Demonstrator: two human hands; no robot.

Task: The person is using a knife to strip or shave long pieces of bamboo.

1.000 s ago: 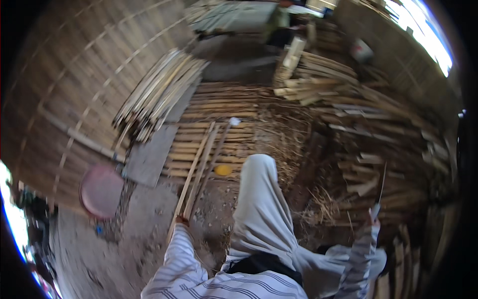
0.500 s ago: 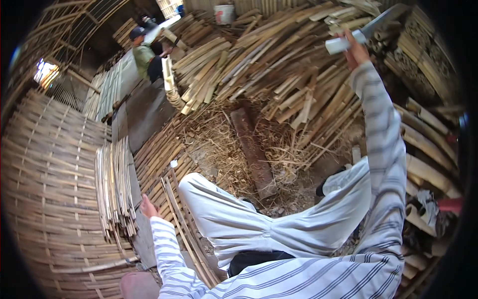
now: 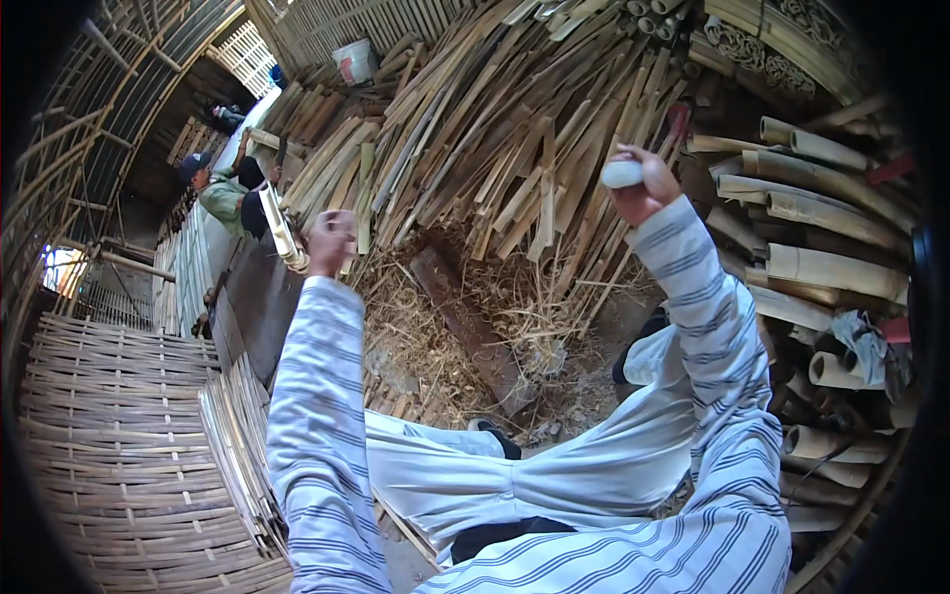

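Note:
My left hand is raised in a fist and closed on the end of a pale bamboo strip that points up and to the left. My right hand is also lifted, gripping the white handle of a cutting tool; its blade is hidden among the bamboo behind it. Both arms wear striped sleeves. My legs in pale trousers stretch out below, above a dark wooden block lying on straw.
A big pile of split bamboo fills the back. Round bamboo tubes are stacked at right. A woven bamboo mat and stacked strips lie at left. Another person in a cap works beyond; a white bucket stands behind.
My left hand has risen from the strips on the ground and now holds a strip up. My right hand with the tool has dropped lower and toward the centre.

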